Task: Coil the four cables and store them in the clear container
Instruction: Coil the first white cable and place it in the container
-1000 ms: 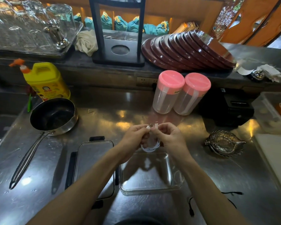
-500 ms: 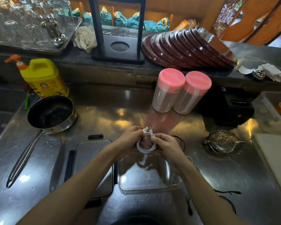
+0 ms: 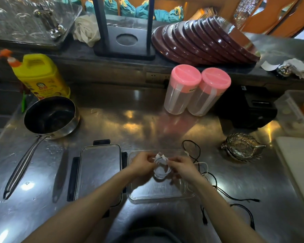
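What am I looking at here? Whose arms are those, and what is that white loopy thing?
No machine here: the camera sits on a person's head and looks down, so the arms coming up from the bottom are their own. The left hand and right hand together pinch a white cable wound into a small coil. They hold it just above a clear container on a shiny metal counter. Its lid lies beside it. Loose black cables and another white one wait on the right. Farther away stand a saucepan, a yellow soap bottle and two pink-lidded jars.
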Demonstrator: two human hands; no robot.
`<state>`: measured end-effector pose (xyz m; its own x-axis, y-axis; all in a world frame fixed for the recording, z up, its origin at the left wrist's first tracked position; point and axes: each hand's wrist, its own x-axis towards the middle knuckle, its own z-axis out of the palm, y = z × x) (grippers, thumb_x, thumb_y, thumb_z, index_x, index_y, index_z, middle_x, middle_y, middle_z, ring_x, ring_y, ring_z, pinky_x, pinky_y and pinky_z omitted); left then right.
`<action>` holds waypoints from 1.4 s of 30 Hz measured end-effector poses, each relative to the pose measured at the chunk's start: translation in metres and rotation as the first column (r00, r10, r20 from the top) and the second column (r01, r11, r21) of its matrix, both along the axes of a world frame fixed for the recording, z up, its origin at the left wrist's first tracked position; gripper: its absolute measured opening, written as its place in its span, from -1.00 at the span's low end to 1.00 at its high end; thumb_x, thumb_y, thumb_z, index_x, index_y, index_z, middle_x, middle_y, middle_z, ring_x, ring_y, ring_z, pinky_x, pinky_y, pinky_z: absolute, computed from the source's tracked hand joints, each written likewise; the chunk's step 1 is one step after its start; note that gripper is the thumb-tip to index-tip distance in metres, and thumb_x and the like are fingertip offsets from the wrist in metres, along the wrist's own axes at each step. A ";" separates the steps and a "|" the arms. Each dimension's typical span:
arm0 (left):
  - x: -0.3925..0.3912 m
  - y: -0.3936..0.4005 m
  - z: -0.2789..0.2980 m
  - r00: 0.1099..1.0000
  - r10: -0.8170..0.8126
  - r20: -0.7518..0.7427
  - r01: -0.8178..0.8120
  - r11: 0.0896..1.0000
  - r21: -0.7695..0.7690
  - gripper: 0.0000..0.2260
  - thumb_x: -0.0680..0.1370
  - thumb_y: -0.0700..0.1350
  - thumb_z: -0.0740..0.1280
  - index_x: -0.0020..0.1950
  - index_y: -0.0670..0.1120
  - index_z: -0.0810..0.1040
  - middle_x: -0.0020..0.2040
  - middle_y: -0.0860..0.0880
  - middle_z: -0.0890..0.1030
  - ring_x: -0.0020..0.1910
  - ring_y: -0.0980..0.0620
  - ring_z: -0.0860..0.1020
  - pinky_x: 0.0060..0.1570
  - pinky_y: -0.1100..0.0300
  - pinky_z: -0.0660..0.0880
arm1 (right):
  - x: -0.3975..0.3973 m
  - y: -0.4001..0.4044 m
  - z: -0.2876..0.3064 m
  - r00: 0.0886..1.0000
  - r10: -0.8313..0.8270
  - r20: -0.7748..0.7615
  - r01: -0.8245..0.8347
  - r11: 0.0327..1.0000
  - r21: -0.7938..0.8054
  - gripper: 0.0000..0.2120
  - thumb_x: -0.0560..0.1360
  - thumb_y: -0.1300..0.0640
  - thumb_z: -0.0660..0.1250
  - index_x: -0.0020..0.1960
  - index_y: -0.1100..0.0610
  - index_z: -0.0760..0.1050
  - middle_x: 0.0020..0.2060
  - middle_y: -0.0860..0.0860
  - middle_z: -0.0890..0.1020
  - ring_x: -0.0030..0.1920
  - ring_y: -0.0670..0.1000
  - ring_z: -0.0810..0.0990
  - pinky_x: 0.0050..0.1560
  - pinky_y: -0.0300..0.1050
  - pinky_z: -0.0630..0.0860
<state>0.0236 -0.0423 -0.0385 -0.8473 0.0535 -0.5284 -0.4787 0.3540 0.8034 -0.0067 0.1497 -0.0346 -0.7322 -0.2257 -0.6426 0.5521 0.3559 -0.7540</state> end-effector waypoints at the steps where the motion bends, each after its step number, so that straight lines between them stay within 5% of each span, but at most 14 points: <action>1: 0.001 0.004 -0.009 0.999 0.039 0.007 -0.039 0.999 -0.019 -0.75 0.52 -0.13 0.48 0.19 -0.06 0.62 -0.10 0.09 0.66 -0.08 0.08 0.64 -0.20 0.37 0.49 | 0.001 0.001 -0.007 0.999 -0.012 0.044 0.012 1.000 -0.005 -0.87 0.61 0.16 0.39 0.06 0.22 0.64 -0.10 0.42 0.65 -0.24 0.24 0.60 -0.18 0.19 0.63; 4: 0.004 0.013 -0.028 0.996 0.080 0.045 -0.074 0.989 -0.124 -0.85 0.49 -0.16 0.48 0.05 -0.07 0.64 -0.08 0.00 0.69 -0.08 0.02 0.65 -0.08 0.16 0.58 | 0.006 0.000 -0.021 0.992 -0.055 0.115 0.051 0.998 0.037 -0.85 0.62 0.18 0.37 0.08 0.27 0.59 -0.22 0.27 0.61 -0.25 0.21 0.56 -0.10 0.24 0.61; 8: 0.003 0.015 -0.039 0.992 0.112 0.062 -0.094 0.965 -0.246 -0.92 0.49 -0.20 0.43 -0.11 -0.02 0.62 -0.18 -0.03 0.69 -0.18 -0.02 0.68 -0.15 0.03 0.62 | 0.007 -0.006 -0.038 0.997 -0.019 0.078 0.007 0.990 0.141 -0.85 0.63 0.17 0.34 0.05 0.27 0.58 -0.36 0.14 0.55 -0.31 0.14 0.53 -0.35 0.00 0.50; 16: -0.011 -0.003 -0.034 0.964 -0.247 0.099 0.257 0.766 -0.589 -0.88 0.45 -0.26 0.40 -0.02 -0.14 0.61 0.01 -0.15 0.66 -0.01 -0.15 0.64 -0.16 0.12 0.46 | 0.000 -0.044 -0.065 0.997 0.025 0.068 -0.033 0.993 0.116 -0.87 0.56 0.19 0.36 -0.14 0.20 0.60 -0.41 0.13 0.60 -0.43 0.10 0.57 -0.28 0.03 0.57; 20: -0.012 -0.002 -0.032 0.921 -0.370 0.118 0.353 0.669 -0.654 -0.88 0.48 -0.24 0.41 -0.01 -0.13 0.67 0.04 -0.13 0.67 -0.01 -0.14 0.66 -0.03 0.07 0.56 | -0.001 -0.055 -0.068 0.996 0.092 0.001 -0.090 0.977 0.193 -0.75 0.52 -0.01 0.46 -0.17 0.18 0.61 -0.40 0.11 0.65 -0.46 0.12 0.63 -0.35 -0.02 0.58; 24: -0.009 -0.005 -0.031 0.904 -0.419 0.082 0.351 0.621 -0.701 -0.94 0.44 -0.21 0.45 -0.15 -0.06 0.65 -0.02 -0.12 0.67 -0.06 -0.12 0.65 0.02 0.03 0.61 | 0.000 -0.060 -0.072 0.996 0.048 0.069 -0.060 0.982 0.181 -0.80 0.57 0.16 0.44 -0.14 0.29 0.62 -0.30 0.26 0.69 -0.41 0.14 0.65 -0.39 -0.05 0.61; 28: -0.004 -0.012 -0.030 0.900 -0.435 0.004 0.303 0.621 -0.723 -0.81 0.43 -0.23 0.44 -0.03 0.01 0.72 -0.04 -0.07 0.68 -0.04 -0.08 0.64 -0.05 0.09 0.55 | 0.007 -0.066 -0.078 0.995 -0.008 0.100 -0.006 0.991 0.135 -0.70 0.56 0.11 0.46 -0.25 0.29 0.59 -0.29 0.33 0.70 -0.36 0.19 0.65 -0.32 -0.03 0.56; 32: 0.001 -0.019 -0.022 0.904 -0.406 -0.136 0.171 0.632 -0.756 -0.89 0.47 -0.19 0.38 -0.04 -0.07 0.68 -0.09 -0.07 0.66 -0.07 -0.07 0.62 -0.19 0.17 0.39 | 0.011 -0.074 -0.080 0.995 -0.039 0.087 0.027 0.989 0.143 -0.66 0.53 0.11 0.49 -0.37 0.21 0.58 -0.37 0.25 0.69 -0.39 0.14 0.65 -0.41 -0.13 0.49; 35: 0.005 -0.036 -0.020 0.921 -0.310 -0.236 0.056 0.704 -0.708 -0.92 0.50 -0.19 0.38 -0.04 -0.11 0.65 -0.09 -0.09 0.64 -0.09 -0.10 0.60 -0.19 0.11 0.46 | 0.012 -0.076 -0.079 0.996 -0.016 0.084 0.005 0.990 0.138 -0.74 0.49 0.32 0.43 -0.37 0.20 0.60 -0.33 0.27 0.69 -0.35 0.15 0.67 -0.33 -0.09 0.53; 42: 0.016 -0.072 -0.019 0.944 -0.082 -0.319 -0.106 0.841 -0.530 -0.82 0.50 -0.05 0.50 0.06 -0.06 0.69 -0.13 0.04 0.64 -0.14 0.02 0.61 -0.10 0.14 0.51 | 0.014 -0.059 -0.073 0.997 0.068 0.043 -0.074 0.983 0.165 -0.83 0.46 0.34 0.31 -0.29 0.21 0.56 -0.35 0.19 0.58 -0.39 0.13 0.59 -0.32 -0.01 0.52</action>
